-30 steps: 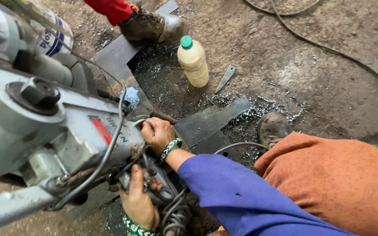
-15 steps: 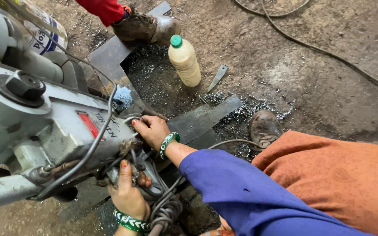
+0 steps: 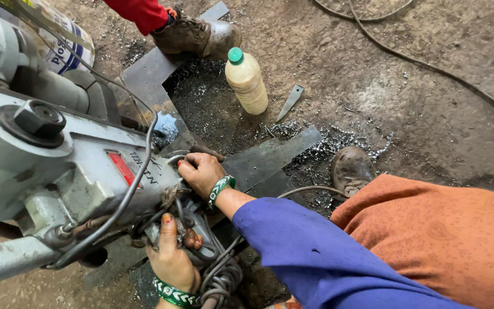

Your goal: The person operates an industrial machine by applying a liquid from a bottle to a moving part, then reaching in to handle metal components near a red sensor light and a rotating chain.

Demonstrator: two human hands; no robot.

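A large grey drilling machine (image 3: 58, 166) fills the left side, with a red label and a black cable looped over it. My right hand (image 3: 200, 173), in a blue sleeve with a green-and-white wristband, grips the machine's lower body near the cable. My left hand (image 3: 172, 257), also wearing a green wristband, holds the grey base part (image 3: 201, 243) below it, thumb pointing up. Coiled cables (image 3: 221, 277) hang beside that hand.
Dark steel plates (image 3: 270, 157) lie on the dirt floor, covered in metal shavings. A plastic bottle with a green cap (image 3: 246, 81) stands upright. A small metal wedge (image 3: 290, 103) lies nearby. Another person's boot (image 3: 195, 35) and red sleeve are at top; my shoe (image 3: 351, 170) is right.
The view has shifted slightly; the machine sits lower in frame. Both hands stay on the machine's lower part, my left thumb raised a little higher.
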